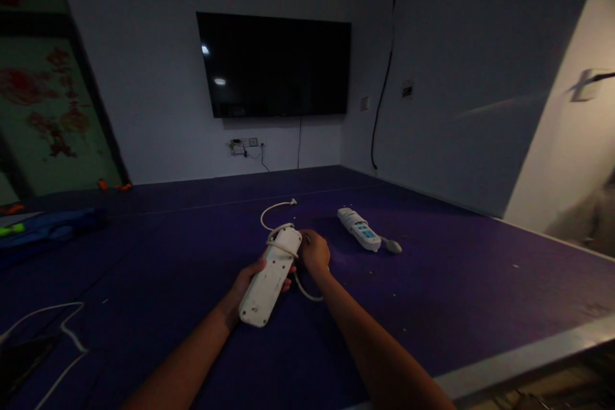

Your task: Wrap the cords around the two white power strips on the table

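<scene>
Reaches forward over the purple floor (480, 282) with two bare forearms. At lower left, close by, lies a thin white cable (62, 330), loose on the floor and well apart from both arms.

Holds a white power strip (270, 277) in the left grip (246, 280), with the fingers curled under its middle from the left side. Keeps it slanted, near end toward the camera, far end up and to the right.

Meets the strip's far end with the right grip (315, 252), clenched there on the white cord (307, 293). Shows that cord wound in loops around the far end and hanging in a curve beneath the right wrist. Beyond the strip, trails on in an arc to its plug (291, 202), resting on the floor.

To the right of the hands, and apart from them, lies a second power strip (359, 229), white with a bluish patch. Has a grey oval piece (392, 245) just beside its near end.

Farther off at left sits a blue object (48, 227), too dim to make out. At the foot of the back wall, a wall socket (245, 143). Above it hangs a dark television (276, 64).
</scene>
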`<state>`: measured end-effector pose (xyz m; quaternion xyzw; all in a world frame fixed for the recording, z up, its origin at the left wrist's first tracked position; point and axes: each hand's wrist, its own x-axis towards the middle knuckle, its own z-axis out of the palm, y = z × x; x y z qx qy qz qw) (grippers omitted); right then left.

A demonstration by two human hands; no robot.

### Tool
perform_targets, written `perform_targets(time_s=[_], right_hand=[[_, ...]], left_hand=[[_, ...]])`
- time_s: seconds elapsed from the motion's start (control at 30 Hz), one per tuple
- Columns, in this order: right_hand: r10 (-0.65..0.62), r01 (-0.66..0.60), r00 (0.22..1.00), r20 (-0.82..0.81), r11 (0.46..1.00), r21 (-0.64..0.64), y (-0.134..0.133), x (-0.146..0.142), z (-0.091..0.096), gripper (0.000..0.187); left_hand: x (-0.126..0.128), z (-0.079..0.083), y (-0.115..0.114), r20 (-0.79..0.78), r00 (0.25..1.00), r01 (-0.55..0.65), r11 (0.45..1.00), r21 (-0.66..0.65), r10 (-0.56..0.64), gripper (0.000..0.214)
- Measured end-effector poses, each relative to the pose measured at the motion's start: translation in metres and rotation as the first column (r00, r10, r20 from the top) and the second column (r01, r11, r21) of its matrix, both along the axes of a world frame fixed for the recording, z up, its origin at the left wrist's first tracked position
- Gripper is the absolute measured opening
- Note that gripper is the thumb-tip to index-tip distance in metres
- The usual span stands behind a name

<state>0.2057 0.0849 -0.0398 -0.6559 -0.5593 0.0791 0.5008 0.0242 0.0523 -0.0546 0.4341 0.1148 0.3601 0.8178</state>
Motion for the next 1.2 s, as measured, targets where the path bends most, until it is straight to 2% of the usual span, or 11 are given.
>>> perform_targets(time_s=[0.17,0.27,0.33,0.47,0.53,0.6,0.73,0.83,0.97,1.2], right_hand=[[0.035,0.026,0.973,-0.229,0.966,0.258,-0.002,0.0,0.011,0.033],[0.0,0.142,0.936,-0.351,0.915,0.378,-0.003,0.006,0.019,0.035],[-0.065,0.244,0.908,-0.415,0.885,0.397,-0.003,0.012,0.023,0.036],[-0.161,0.348,0.871,-0.465,0.869,0.351,0.0,0.022,0.02,0.036],[-0.161,0.321,0.881,-0.446,0.895,0.31,0.004,0.024,0.014,0.034],[-0.144,0.268,0.902,-0.407,0.926,0.266,0.009,0.024,0.006,0.034],[-0.107,0.178,0.946,-0.305,0.96,0.216,0.02,0.02,-0.008,0.036],[-0.078,0.125,0.955,-0.286,0.981,0.15,0.028,0.02,-0.019,0.038],[-0.084,0.117,0.944,-0.319,0.989,0.086,0.036,0.023,-0.031,0.042],[-0.074,0.107,0.954,-0.291,0.989,0.099,0.037,0.023,-0.036,0.042]], left_hand=[[0.002,-0.004,0.002,-0.079,0.994,0.075,0.997,0.0,-0.074,0.063],[0.001,-0.005,0.003,-0.09,0.995,0.039,0.999,-0.024,-0.041,0.066],[0.0,-0.003,0.004,-0.073,0.997,-0.023,0.998,-0.052,0.019,0.065],[-0.002,0.005,0.004,0.015,0.973,-0.229,0.967,-0.108,0.232,0.061],[-0.004,0.009,0.005,0.055,0.95,-0.3,0.946,-0.125,0.309,0.061],[-0.006,0.011,0.006,0.079,0.938,-0.323,0.935,-0.144,0.336,0.061],[-0.008,0.009,0.008,0.09,0.935,-0.328,0.932,-0.152,0.343,0.062],[-0.007,0.007,0.008,0.057,0.938,-0.332,0.935,-0.128,0.341,0.062],[-0.005,0.007,0.005,-0.002,0.943,-0.331,0.94,-0.078,0.332,0.062],[-0.006,0.005,0.003,-0.065,0.97,-0.238,0.97,-0.052,0.235,0.059]])
